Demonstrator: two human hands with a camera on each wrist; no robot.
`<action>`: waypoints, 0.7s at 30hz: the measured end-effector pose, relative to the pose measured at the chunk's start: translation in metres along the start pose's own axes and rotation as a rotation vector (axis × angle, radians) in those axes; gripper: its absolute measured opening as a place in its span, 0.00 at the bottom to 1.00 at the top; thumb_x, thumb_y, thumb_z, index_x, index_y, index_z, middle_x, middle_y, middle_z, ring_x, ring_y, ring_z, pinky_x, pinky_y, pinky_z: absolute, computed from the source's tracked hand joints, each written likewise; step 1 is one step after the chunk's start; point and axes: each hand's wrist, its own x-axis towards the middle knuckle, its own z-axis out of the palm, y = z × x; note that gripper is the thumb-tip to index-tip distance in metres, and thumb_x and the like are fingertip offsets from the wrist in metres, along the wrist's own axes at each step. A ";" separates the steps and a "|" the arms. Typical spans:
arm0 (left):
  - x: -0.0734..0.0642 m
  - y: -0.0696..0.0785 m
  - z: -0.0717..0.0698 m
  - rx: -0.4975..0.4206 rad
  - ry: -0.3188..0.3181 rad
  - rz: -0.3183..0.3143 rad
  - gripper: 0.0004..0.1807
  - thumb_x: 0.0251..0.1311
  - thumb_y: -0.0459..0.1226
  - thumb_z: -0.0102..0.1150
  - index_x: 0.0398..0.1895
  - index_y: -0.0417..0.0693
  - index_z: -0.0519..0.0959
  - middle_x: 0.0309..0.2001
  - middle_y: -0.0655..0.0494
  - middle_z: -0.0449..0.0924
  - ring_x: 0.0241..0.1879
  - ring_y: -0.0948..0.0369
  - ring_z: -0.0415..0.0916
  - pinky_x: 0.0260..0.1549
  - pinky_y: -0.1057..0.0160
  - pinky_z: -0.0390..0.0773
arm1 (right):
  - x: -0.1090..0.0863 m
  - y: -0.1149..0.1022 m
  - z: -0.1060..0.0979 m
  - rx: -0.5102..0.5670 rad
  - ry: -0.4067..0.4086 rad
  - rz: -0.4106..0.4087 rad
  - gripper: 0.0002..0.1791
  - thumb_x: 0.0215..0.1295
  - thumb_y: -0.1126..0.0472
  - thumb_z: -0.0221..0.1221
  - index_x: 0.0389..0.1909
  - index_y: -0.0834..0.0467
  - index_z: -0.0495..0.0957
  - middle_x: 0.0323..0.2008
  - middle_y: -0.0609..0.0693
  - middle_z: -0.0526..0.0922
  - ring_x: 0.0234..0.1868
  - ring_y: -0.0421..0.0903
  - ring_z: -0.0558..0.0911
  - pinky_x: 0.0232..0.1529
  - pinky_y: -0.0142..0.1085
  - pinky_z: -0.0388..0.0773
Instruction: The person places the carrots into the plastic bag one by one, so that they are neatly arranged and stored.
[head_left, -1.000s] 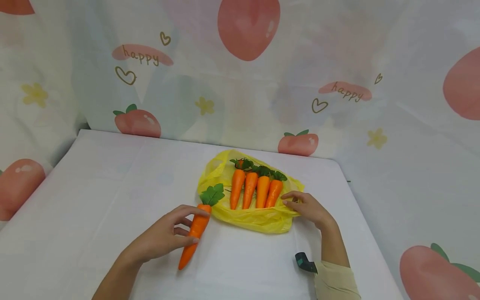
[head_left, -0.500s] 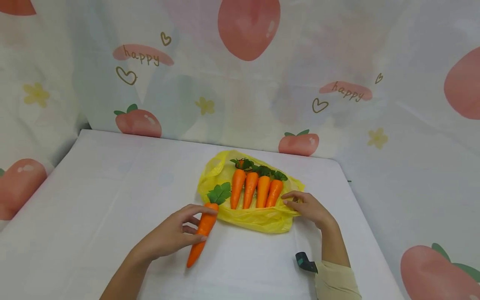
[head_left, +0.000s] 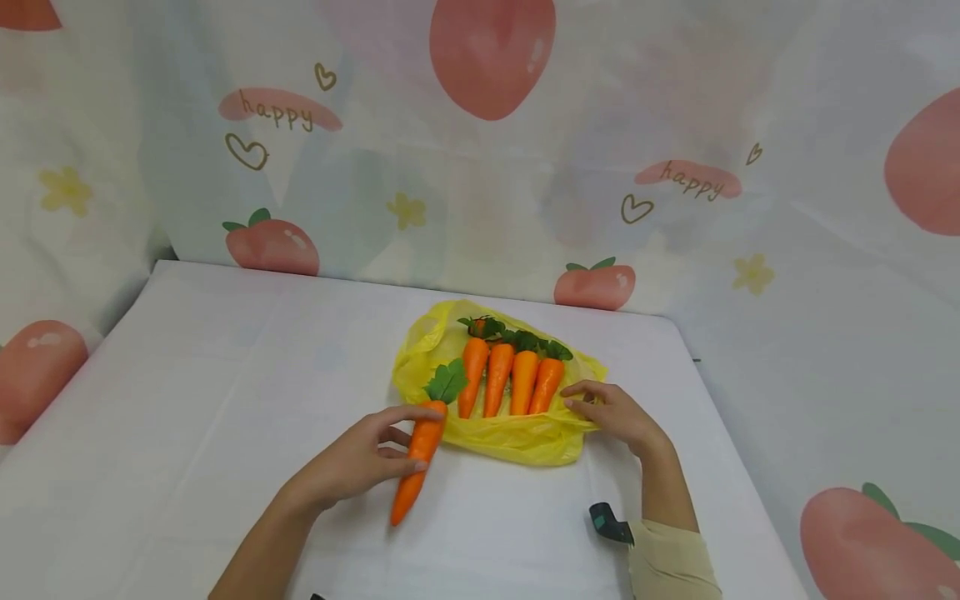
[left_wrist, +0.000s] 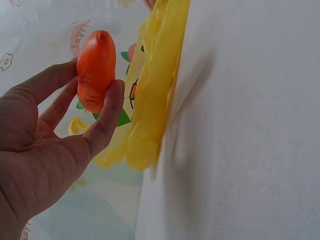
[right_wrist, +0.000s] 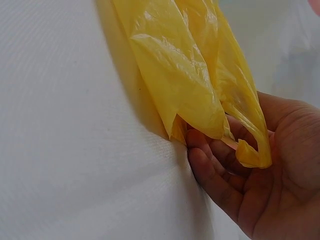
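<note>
My left hand [head_left: 352, 463] pinches an orange carrot [head_left: 427, 438] between thumb and fingers, above the table. Its green leaves [head_left: 447, 381] point away and overlap the left side of a yellow plastic bag [head_left: 517, 440]. Several carrots [head_left: 498, 379] lie side by side in the open bag, leaves toward the back. At the bag's right edge, my right hand [head_left: 617, 419] holds the plastic. The right wrist view shows a bag handle [right_wrist: 254, 155] against the palm, with the fingers curled partly behind the plastic [right_wrist: 170, 65].
A white cloth [head_left: 225, 400] covers the table. Patterned fabric with fruit and hearts [head_left: 487, 208] hangs behind and at both sides. A small black device [head_left: 610, 523] sits by the right sleeve [head_left: 670, 560].
The left hand has carried its carrot to the right and slightly away, bringing the leaves over the bag. The right hand and the bag stay in place.
</note>
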 end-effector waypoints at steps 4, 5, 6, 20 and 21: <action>0.007 0.001 0.001 0.004 0.002 -0.022 0.29 0.62 0.33 0.73 0.66 0.63 0.80 0.67 0.58 0.72 0.53 0.52 0.77 0.49 0.52 0.80 | 0.000 0.000 0.000 0.000 0.001 -0.004 0.19 0.75 0.52 0.61 0.58 0.59 0.82 0.38 0.55 0.73 0.43 0.53 0.72 0.38 0.40 0.72; 0.008 0.002 0.002 0.011 0.004 -0.027 0.29 0.62 0.33 0.73 0.66 0.63 0.80 0.66 0.57 0.73 0.53 0.52 0.77 0.48 0.52 0.80 | 0.000 -0.001 0.000 0.001 0.001 -0.003 0.19 0.75 0.52 0.61 0.58 0.60 0.82 0.38 0.55 0.73 0.43 0.53 0.72 0.38 0.40 0.72; 0.010 0.002 0.002 0.019 0.009 -0.032 0.29 0.62 0.33 0.73 0.66 0.63 0.79 0.65 0.57 0.74 0.53 0.52 0.77 0.47 0.53 0.80 | 0.000 -0.001 0.000 0.003 0.000 -0.003 0.19 0.75 0.52 0.61 0.58 0.60 0.82 0.38 0.55 0.73 0.44 0.53 0.72 0.38 0.39 0.72; 0.022 0.004 0.000 0.016 0.022 0.002 0.28 0.64 0.35 0.72 0.66 0.66 0.79 0.65 0.56 0.74 0.51 0.52 0.77 0.43 0.55 0.79 | -0.001 -0.002 0.000 0.005 -0.002 0.003 0.19 0.75 0.52 0.61 0.58 0.60 0.82 0.38 0.55 0.73 0.43 0.53 0.71 0.38 0.40 0.72; 0.023 0.004 0.001 0.015 0.021 0.004 0.28 0.64 0.35 0.72 0.66 0.66 0.79 0.65 0.56 0.74 0.51 0.52 0.77 0.43 0.55 0.79 | -0.001 -0.002 0.000 0.005 -0.002 0.002 0.19 0.75 0.52 0.61 0.58 0.60 0.82 0.38 0.55 0.73 0.43 0.53 0.71 0.38 0.40 0.72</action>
